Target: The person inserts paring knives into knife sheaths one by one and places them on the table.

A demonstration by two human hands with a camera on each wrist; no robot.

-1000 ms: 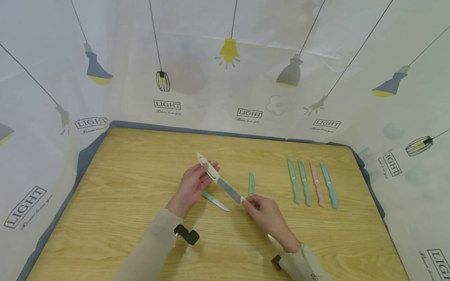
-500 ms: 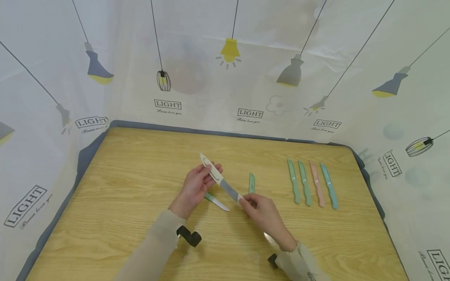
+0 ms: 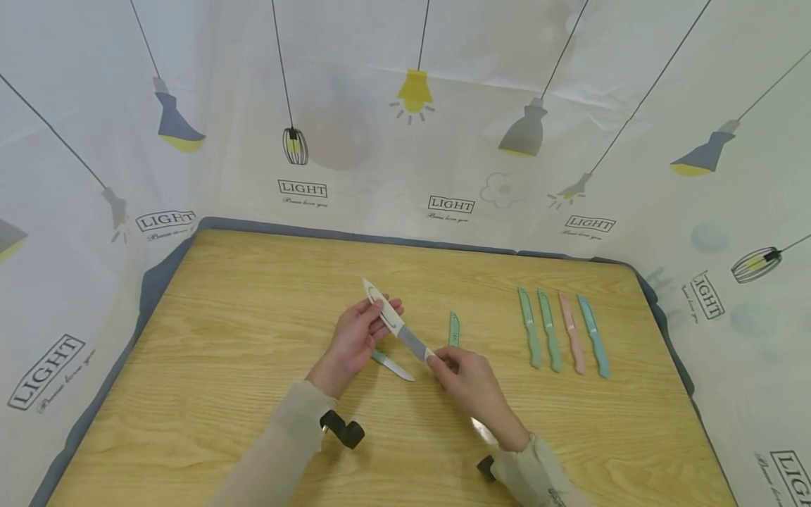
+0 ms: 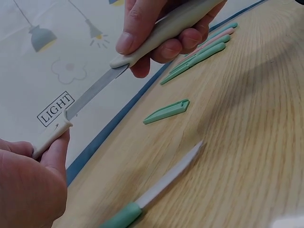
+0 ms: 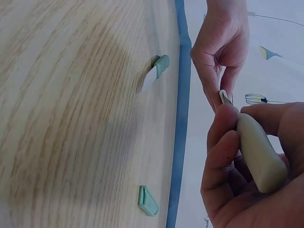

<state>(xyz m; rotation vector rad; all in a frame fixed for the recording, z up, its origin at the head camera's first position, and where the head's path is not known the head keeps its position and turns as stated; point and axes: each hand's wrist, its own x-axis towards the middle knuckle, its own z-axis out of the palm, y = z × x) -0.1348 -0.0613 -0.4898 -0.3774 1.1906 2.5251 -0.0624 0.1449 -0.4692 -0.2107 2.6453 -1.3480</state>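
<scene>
My left hand (image 3: 350,341) pinches a cream-white blade cover (image 3: 386,313) between thumb and fingers. My right hand (image 3: 472,384) grips the cream handle of a knife (image 5: 259,152), its thumb lying along the handle in the left wrist view. The knife's tip end sits inside the cover, and a length of bare grey blade (image 4: 92,92) shows between the two hands. Both are raised over the wooden table. Below them lies a green-handled knife (image 3: 395,367) with its blade bare, the handle partly hidden by my left hand. A loose green blade cover (image 3: 454,329) rests beyond my right hand.
To the right, several covered knives lie side by side: two green ones (image 3: 529,327), a pink one (image 3: 571,332) and a blue one (image 3: 593,336). A lamp-patterned sheet (image 3: 380,155) rises behind the table (image 3: 253,296) and at both sides.
The cream knife's blade has slid further into its cover, so less bare blade shows. My right hand has moved left and slightly up; my left hand has shifted slightly right.
</scene>
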